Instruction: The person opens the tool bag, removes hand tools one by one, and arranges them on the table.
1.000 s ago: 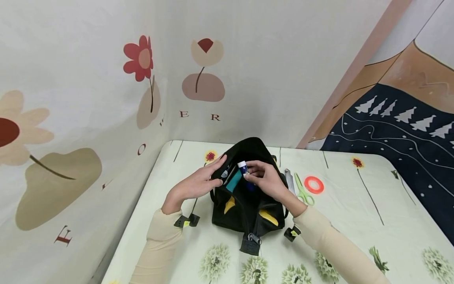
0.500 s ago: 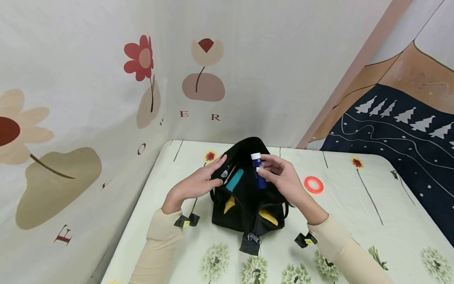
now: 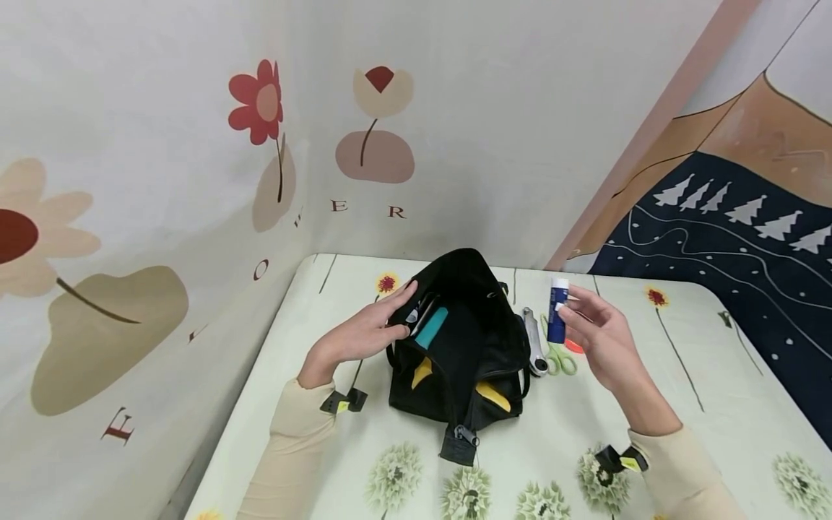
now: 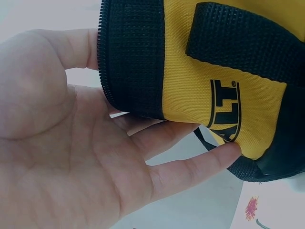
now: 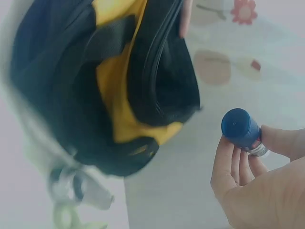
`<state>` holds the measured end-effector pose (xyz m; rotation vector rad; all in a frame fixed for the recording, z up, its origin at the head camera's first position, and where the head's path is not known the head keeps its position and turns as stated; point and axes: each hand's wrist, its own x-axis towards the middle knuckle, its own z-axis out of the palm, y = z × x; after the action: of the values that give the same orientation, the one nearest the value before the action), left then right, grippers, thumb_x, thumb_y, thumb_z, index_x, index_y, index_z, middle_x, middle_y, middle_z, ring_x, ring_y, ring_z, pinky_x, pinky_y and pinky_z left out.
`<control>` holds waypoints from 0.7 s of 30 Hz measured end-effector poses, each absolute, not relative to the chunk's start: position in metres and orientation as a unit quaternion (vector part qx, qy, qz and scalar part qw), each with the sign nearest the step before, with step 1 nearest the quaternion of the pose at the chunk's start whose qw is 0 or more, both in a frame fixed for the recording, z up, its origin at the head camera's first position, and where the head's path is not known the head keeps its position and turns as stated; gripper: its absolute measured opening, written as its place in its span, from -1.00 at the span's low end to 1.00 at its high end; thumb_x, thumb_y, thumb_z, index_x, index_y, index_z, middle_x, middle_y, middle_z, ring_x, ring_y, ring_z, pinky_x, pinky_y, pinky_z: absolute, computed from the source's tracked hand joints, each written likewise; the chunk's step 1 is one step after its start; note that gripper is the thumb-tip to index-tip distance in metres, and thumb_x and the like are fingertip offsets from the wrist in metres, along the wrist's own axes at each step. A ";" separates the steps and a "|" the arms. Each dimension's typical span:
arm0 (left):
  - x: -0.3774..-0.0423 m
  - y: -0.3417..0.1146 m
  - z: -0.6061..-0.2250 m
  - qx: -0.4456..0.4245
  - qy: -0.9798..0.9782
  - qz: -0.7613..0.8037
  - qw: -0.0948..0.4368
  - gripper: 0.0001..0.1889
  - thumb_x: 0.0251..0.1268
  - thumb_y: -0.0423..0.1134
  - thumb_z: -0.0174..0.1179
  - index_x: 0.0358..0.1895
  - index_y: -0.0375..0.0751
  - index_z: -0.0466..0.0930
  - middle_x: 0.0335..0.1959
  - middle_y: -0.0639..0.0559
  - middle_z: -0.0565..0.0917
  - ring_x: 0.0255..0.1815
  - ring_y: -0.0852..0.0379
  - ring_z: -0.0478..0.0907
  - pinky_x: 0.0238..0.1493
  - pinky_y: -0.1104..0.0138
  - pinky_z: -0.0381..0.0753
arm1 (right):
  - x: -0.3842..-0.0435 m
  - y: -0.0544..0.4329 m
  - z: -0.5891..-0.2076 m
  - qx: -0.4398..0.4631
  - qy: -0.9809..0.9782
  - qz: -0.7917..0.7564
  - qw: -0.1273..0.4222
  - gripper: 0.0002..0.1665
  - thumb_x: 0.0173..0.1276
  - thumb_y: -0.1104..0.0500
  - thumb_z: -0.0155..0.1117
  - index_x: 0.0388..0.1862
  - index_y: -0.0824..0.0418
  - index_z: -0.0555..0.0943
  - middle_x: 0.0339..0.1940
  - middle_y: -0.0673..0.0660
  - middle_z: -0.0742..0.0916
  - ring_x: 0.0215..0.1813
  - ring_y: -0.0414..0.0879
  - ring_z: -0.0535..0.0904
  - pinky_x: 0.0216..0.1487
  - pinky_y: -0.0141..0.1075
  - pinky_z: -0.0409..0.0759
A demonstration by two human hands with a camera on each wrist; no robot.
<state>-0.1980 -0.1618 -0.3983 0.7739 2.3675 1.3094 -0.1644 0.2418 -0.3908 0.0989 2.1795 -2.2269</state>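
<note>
A black-and-yellow tool bag [image 3: 484, 354] stands on the table with its zipped mouth wide open. My left hand [image 3: 360, 334] grips the left side of that mouth, thumb and fingers on opposite faces of the fabric; in the left wrist view the fingers [image 4: 195, 169] stretch along the yellow outside. A blue glue stick [image 3: 557, 310] with a white cap is pinched upright between the thumb and fingers of my right hand [image 3: 601, 336], to the right of the bag. Its blue base faces the camera in the right wrist view. A teal item [image 3: 431, 327] and thin things beside it show inside the bag.
Just right of the bag lie a grey metal tool [image 3: 533, 343] and light green scissors [image 3: 560, 359]. An orange-red ring [image 3: 575, 347] lies partly hidden behind the right hand and glue stick. Patterned cloth walls rise behind the flowered table [image 3: 715, 448].
My right hand has lifted the glue stick out of the bag and carried it right, past the bag's side. The left hand has stayed on the bag's mouth.
</note>
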 end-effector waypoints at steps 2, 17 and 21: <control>-0.198 -0.162 -0.399 0.270 0.830 0.460 0.164 -0.16 0.66 -0.33 0.00 0.85 -0.24 -0.19 0.87 -0.22 -0.19 0.87 -0.18 -0.25 0.77 -0.20 -0.01 | -0.162 0.252 -0.394 0.045 0.699 -0.714 0.011 -0.57 0.69 0.20 0.34 0.44 -0.05 0.58 0.10 -0.05 0.60 0.10 -0.25 0.64 0.09 -0.47 0.73; -0.197 -0.161 -0.399 0.263 0.828 0.467 0.167 -0.15 0.66 -0.33 0.01 0.86 -0.21 -0.20 0.87 -0.21 -0.19 0.87 -0.17 -0.26 0.76 -0.22 0.01 | -0.161 0.284 -0.407 0.074 0.690 -0.720 -0.013 -0.53 0.65 0.21 0.39 0.45 -0.02 0.58 0.06 -0.08 0.62 0.06 -0.29 0.68 0.03 -0.45 0.75; -0.198 -0.160 -0.398 0.264 0.827 0.467 0.167 -0.15 0.66 -0.35 0.01 0.86 -0.22 -0.19 0.87 -0.21 -0.19 0.87 -0.18 -0.26 0.76 -0.22 -0.02 | -0.163 0.296 -0.412 0.083 0.701 -0.707 -0.040 -0.48 0.65 0.20 0.40 0.50 -0.01 0.59 0.05 -0.07 0.62 0.04 -0.29 0.67 0.00 -0.47 0.76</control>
<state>-0.1978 -0.1600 -0.3982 0.7509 2.3535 1.3289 -0.1633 0.2956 -0.4122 0.2667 2.2621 -2.2794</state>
